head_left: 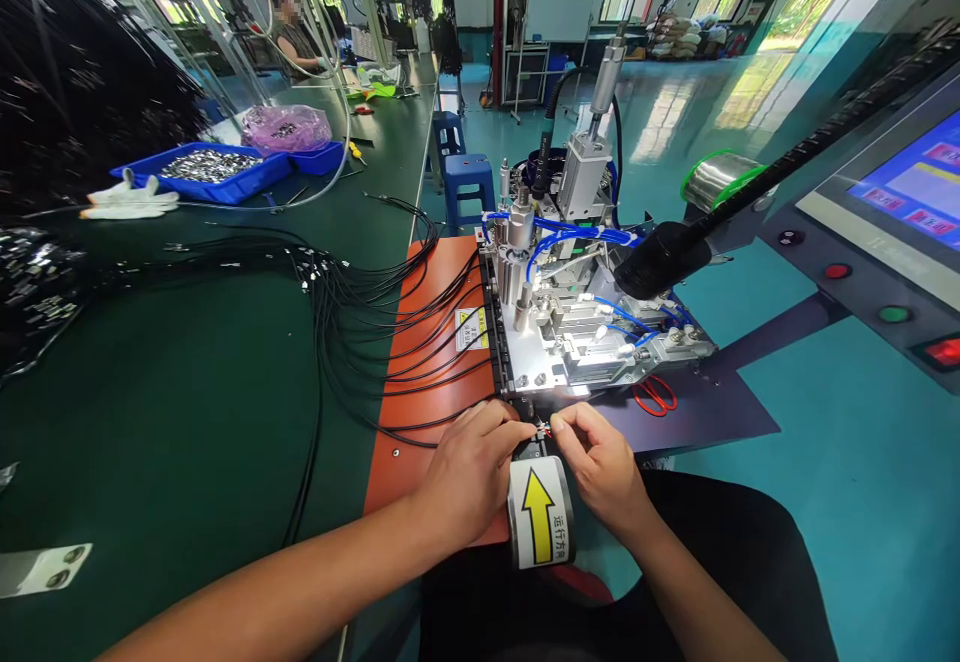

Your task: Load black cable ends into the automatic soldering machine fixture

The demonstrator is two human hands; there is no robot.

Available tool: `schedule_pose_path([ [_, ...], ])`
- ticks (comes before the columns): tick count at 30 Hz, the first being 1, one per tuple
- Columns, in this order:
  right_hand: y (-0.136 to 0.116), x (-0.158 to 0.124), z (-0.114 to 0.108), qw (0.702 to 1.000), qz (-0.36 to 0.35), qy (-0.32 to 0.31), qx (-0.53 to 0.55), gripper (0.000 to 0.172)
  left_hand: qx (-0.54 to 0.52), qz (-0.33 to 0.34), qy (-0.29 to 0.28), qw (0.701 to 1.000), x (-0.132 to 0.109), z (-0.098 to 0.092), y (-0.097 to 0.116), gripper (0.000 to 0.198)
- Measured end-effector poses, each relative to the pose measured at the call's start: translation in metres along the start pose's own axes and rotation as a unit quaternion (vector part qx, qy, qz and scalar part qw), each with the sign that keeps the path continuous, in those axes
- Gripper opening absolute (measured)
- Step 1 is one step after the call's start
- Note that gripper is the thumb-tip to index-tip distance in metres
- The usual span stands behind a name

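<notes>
At the front edge of the machine (577, 312), my left hand (480, 452) is closed, thumb and forefinger pinched at the end of a black cable (420, 440). Thin coloured wires (544, 430) show between my two hands at a small fixture. My right hand (600, 457) pinches at these wires from the other side; its fingertips hide their ends. Below the hands sits a rounded cover (540, 512) with a yellow arrow. More black cables (420, 372) lie side by side over an orange plate (401, 482), their ends along the machine's dark track.
On the green table (187, 392) lie a cable bundle (315, 282), a blue tray (217, 174) of small metal parts and white gloves (131, 197). Red-handled scissors (655, 395), a solder spool (724, 180) and a control panel (885, 232) are at right. Another person (296, 37) sits far back.
</notes>
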State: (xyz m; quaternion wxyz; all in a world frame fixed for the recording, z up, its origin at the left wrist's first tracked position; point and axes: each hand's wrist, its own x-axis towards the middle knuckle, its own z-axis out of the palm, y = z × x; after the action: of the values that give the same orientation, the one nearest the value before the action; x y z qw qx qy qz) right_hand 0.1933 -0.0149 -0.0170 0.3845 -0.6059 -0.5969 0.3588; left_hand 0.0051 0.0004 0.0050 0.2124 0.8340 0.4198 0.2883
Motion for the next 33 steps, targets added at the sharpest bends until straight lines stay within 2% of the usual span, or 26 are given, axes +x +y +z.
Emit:
schedule_pose_path([
  [14,-0.0001,0.0004,0.0014,1.0,0.004,0.014,-0.016,0.027,0.026,0.004,-0.007,1.0,0.0,0.0007,0.0,0.03],
  [25,0.002,-0.0014,0.0046,1.0,0.006,0.014,-0.001,0.024,0.038,0.021,-0.031,0.999,0.0012,-0.0014,0.0,0.025],
  [33,0.007,-0.0027,0.0086,1.0,0.017,0.023,0.003,0.022,0.061,0.024,-0.054,0.996,0.0013,-0.0027,0.0,0.029],
])
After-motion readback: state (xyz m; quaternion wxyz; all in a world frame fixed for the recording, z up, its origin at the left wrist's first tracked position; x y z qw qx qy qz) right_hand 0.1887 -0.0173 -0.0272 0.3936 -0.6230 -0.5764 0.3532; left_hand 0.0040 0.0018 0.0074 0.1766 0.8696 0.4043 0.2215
